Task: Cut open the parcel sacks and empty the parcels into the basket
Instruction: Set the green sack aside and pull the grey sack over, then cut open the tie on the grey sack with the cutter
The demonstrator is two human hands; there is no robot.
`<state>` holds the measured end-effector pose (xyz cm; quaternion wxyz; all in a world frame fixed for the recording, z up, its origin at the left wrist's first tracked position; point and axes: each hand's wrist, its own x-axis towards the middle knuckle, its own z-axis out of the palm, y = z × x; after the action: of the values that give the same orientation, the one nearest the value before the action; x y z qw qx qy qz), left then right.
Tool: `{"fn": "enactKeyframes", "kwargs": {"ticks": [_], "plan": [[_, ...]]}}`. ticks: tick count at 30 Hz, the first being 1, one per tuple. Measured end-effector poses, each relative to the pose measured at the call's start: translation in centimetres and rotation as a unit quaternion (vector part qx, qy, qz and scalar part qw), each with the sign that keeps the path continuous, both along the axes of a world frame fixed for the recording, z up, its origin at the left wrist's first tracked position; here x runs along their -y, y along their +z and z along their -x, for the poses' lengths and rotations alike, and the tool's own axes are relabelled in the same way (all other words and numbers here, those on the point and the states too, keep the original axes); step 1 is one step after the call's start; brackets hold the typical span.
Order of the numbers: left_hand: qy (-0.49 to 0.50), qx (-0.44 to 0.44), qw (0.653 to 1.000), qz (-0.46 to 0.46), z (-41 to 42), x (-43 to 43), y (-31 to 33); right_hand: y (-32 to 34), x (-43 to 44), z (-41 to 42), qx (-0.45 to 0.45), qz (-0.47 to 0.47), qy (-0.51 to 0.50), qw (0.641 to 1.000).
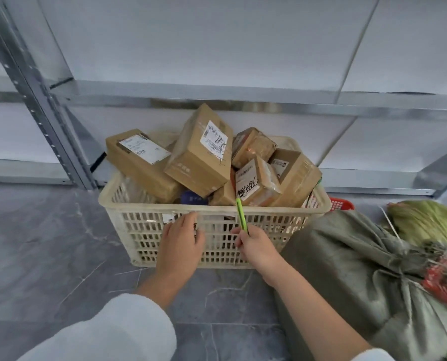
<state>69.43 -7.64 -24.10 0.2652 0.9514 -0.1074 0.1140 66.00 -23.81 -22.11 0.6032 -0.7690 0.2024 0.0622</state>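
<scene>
Grey tiled floor [48,243] under metal shelving [243,100], one cream basket [144,230] mid-frame heaped with at least six cardboard parcels [201,157]; left hand [180,243] flat and relaxed against its near wall; right hand [256,246] pinching one green cutter [241,216] pointing upward; two tied sacks [347,269] lower right

The basket [128,204] stands on the floor [48,243] just before the bottom shelf of a rack [217,100], with parcels [201,162] heaped in it above its rim. To its right a sack [347,269] lies on the floor against the basket's near right corner, with a second sack [430,222] behind it and a small crate [341,203] between that one and the basket's right side. Before the basket's near wall, the left hand [182,243] rests on the wall left of the right hand [256,246], which holds a cutter [241,217] pointing up across the near rim.
</scene>
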Motion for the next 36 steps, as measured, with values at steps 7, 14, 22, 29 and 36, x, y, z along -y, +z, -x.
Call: {"fn": "enactKeyframes", "kwargs": {"ticks": [7, 14, 22, 29, 36], "plan": [[0.047, -0.019, 0.998, 0.026, 1.0, 2.7, -3.3, -1.2, 0.2, 0.3, 0.072, 0.093, 0.048, 0.992], [-0.015, -0.01, 1.0, -0.001, 2.0, 4.8, -3.6, -1.2, 1.9, 0.4, 0.036, 0.082, 0.019, 0.996], [-0.041, -0.005, 0.999, 0.004, 1.9, 3.1, -3.3, 0.1, 1.6, 0.4, 0.069, 0.088, -0.047, 0.993], [-0.095, -0.016, 0.995, -0.032, 2.6, 4.2, -2.1, 6.4, 3.4, 1.5, 0.056, 0.038, -0.073, 0.995], [-0.253, 0.039, 0.965, 0.063, 6.4, 17.2, 4.8, 15.3, 7.9, 4.1, 0.139, 0.085, -0.088, 0.983]]}}
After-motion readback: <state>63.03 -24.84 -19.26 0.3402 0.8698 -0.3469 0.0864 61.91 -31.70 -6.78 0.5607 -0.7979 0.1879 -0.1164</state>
